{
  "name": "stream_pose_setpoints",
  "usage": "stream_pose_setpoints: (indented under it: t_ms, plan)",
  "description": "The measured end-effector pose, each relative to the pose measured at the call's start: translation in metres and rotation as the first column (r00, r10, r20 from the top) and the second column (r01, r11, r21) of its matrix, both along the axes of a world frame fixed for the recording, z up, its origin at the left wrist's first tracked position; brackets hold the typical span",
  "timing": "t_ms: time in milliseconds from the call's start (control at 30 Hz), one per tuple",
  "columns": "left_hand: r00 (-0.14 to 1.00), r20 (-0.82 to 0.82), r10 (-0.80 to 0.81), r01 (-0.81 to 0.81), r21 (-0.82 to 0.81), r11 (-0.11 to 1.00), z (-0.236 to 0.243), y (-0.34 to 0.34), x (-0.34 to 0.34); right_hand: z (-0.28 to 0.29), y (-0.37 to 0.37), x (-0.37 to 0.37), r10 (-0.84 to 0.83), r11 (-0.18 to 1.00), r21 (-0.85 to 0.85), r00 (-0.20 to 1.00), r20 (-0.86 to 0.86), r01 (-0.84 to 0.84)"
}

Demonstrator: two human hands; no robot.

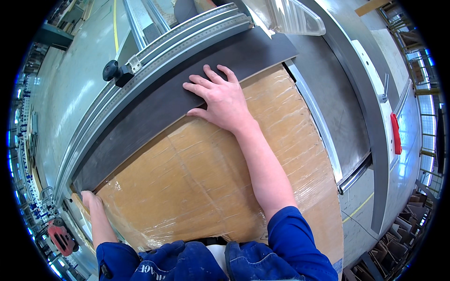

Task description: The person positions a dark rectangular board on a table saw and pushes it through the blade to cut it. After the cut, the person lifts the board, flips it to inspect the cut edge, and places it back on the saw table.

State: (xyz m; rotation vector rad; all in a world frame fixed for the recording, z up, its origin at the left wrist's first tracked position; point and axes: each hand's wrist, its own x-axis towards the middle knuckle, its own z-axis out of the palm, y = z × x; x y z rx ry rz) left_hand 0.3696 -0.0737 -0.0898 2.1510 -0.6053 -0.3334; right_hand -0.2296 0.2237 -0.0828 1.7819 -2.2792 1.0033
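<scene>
A long dark grey board (154, 110) with a thin light edge lies along the ruled metal fence (197, 35). My right hand (220, 96) rests on top of it with fingers spread, the thumb near its front edge. At the board's far left end my left hand (91, 199) grips the corner; most of its fingers are hidden. Under my right forearm, a large brown panel (187, 168) wrapped in clear film spreads between my body and the board.
A black knob (111, 70) sits on the fence. A clear guard (300, 18) hangs past the board's right end, above a grey metal machine table (333, 93). Farther right lies a red push handle (396, 133). Stacked offcuts (403, 229) fill the lower right.
</scene>
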Motion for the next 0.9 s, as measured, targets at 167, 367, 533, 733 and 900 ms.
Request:
stream_pose_setpoints:
  t_ms: [167, 367, 533, 733, 900]
  plan:
    - [0.999, 0.045, -0.023, 0.023, -0.004, 1.0, 0.0, -0.001, 0.006, 0.001, -0.001, 0.0, 0.001, 1.0, 0.006, 1.0, 0.009, -0.001]
    - [0.997, 0.067, -0.026, 0.027, -0.005, 1.0, -0.002, 0.001, 0.001, 0.001, 0.0, 0.0, -0.006, 1.0, 0.018, 1.0, 0.003, 0.005]
    - [0.999, 0.05, -0.005, 0.006, -0.019, 1.0, -0.004, -0.006, 0.018, 0.0, -0.003, 0.002, -0.006, 0.998, -0.059, 1.0, 0.009, 0.007]
    - [0.994, 0.109, -0.005, 0.001, 0.034, 0.999, -0.001, 0.003, -0.002, 0.0, -0.001, 0.001, -0.013, 0.999, -0.049, 1.0, 0.004, 0.013]
    - [0.998, 0.064, 0.004, -0.005, 0.003, 1.0, -0.003, -0.002, 0.006, 0.0, -0.001, 0.001, -0.01, 0.999, -0.049, 1.0, 0.003, 0.01]
